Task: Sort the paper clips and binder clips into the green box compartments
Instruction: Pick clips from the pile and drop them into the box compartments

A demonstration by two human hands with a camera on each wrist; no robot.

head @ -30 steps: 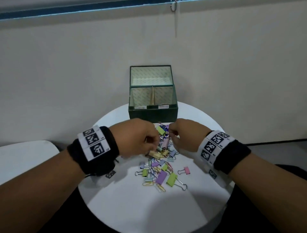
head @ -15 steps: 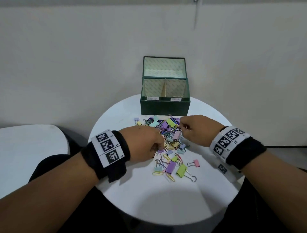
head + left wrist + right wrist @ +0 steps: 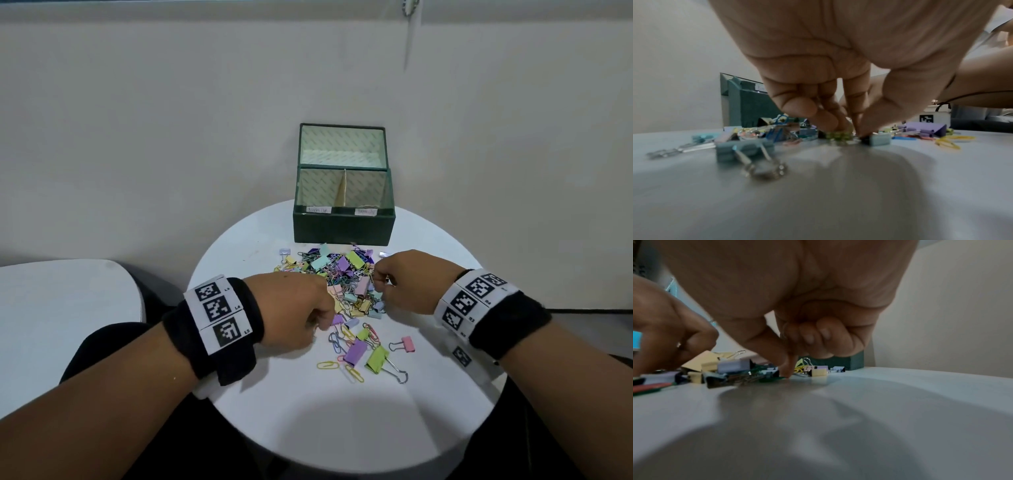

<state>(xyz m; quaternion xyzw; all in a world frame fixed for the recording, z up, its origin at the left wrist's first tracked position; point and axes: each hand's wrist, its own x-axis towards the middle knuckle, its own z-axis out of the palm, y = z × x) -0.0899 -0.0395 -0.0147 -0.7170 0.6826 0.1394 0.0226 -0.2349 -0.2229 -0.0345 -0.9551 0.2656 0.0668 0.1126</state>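
A green box [image 3: 342, 233] with its lid up and two labelled front compartments stands at the back of a round white table [image 3: 342, 428]. In front of it lies a pile of coloured paper clips and binder clips [image 3: 342, 274]. My left hand [image 3: 318, 320] is at the pile's near left side. In the left wrist view, the left hand [image 3: 856, 133] has thumb and fingers pinched down on a yellow-green paper clip [image 3: 838, 136], beside a small light blue binder clip [image 3: 880, 139]. My right hand [image 3: 378, 279] is at the pile's right edge. In the right wrist view, the right hand [image 3: 787, 373] pinches a green paper clip [image 3: 770, 379] against the table.
Loose clips lie nearer me: a pink binder clip [image 3: 406, 343], a green binder clip [image 3: 376, 358] and a yellow paper clip [image 3: 328, 365]. A blue binder clip [image 3: 744, 151] sits close to my left wrist. A second white table [image 3: 68, 291] stands at the left. A wall rises behind the box.
My left hand has drawn back from the middle of the pile to its near left side. The right hand has stayed at the right edge. The head view has shifted.
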